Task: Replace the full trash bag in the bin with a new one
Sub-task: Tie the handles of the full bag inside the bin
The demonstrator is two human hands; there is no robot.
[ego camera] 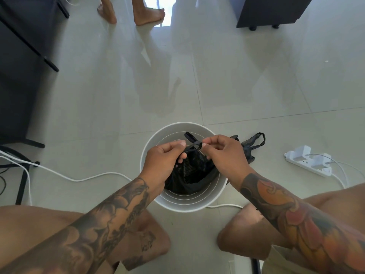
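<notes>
The full black bag point(194, 171) sits inside the white bin point(218, 186), so the job looks like it is near the start; the bag must be tied, lifted out, and a new one put in. The left hand point(164, 161) and the right hand point(225, 153) each pinch the bag's thin handles point(196, 145) just above the bin, fingertips nearly touching; another black bag point(251, 145) lies on the floor point(237, 86) just beside the bin, maybe the new one.
</notes>
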